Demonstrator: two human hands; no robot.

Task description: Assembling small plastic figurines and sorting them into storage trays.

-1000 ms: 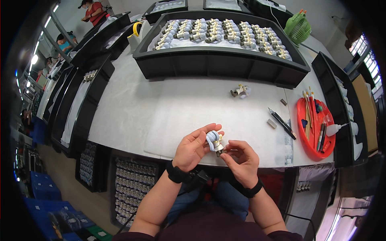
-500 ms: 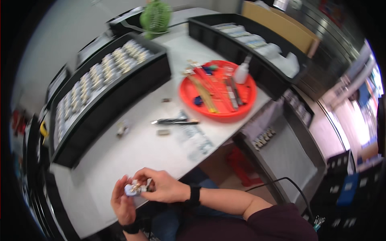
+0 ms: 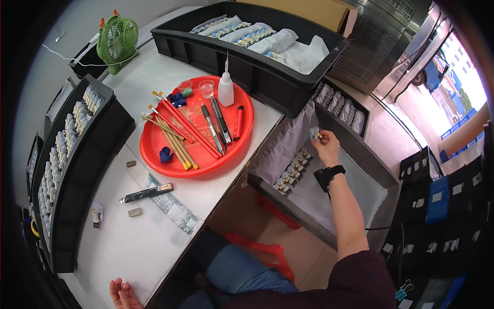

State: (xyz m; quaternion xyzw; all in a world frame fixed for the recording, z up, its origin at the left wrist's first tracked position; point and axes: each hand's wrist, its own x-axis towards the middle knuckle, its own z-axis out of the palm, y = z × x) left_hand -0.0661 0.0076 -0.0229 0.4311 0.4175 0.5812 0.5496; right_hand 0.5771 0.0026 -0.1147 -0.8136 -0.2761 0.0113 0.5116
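Observation:
Out to the right, my right hand [image 3: 327, 148] pinches a small pale-blue piece [image 3: 314, 134], perhaps a figurine, above the grey tray [image 3: 375, 172]. A row of similar small white-and-gold pieces [image 3: 293, 171] stands in that tray on white lining, left of my hand. My left hand [image 3: 123, 294] rests near the table's front edge, partly cut off by the lower rim, fingers loosely curled and nothing visible in them. Nearest it on the white table [image 3: 118, 247] are a single small figurine [image 3: 96, 215], a black pen-like tool [image 3: 147, 192] and a small grey block [image 3: 135, 212].
A red round tray [image 3: 146, 162] holds brushes, pens and a white squeeze bottle [image 3: 225, 88]. Black bins of small pieces stand at the left [image 3: 87, 180] and back [image 3: 226, 56]. A green fan [image 3: 117, 44] is at the back left. A cable hangs by my right arm.
My hands were together over the table's front edge around a small piece. My right hand has carried a piece to the grey tray; my left stays low. The view has turned right.

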